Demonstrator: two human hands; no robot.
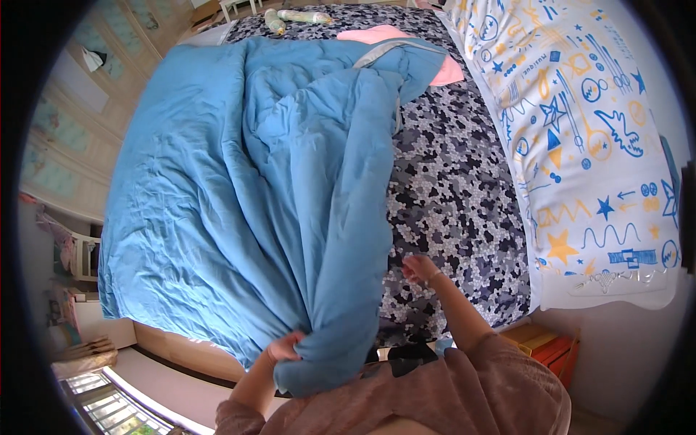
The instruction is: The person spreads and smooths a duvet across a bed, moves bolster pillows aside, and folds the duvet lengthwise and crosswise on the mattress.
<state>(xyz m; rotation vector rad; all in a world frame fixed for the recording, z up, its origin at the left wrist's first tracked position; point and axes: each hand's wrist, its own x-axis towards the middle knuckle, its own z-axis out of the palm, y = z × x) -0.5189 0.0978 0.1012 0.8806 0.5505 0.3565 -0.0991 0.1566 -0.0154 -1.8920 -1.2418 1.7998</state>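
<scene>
A blue duvet [181,167] covers the left and middle of the bed, with long folds running down to its near edge. My left hand [285,348] is closed on that near edge, where the cloth bunches up in front of my body. To the right of the duvet lies a grey, black and white patterned sheet [457,188]. Over this sheet is my right hand [419,270], its fingers curled in and no cloth visible in them. I cannot tell whether it touches the sheet. At the far side, a pale-edged corner [380,52] of the duvet is folded over.
Pink cloth [449,71] shows from under the duvet's far corner. Two rolled, patterned objects [304,16] lie at the far end. A white cover with blue and yellow drawings [573,145] hangs over the headboard at right. An orange drawer unit [547,348] stands at lower right.
</scene>
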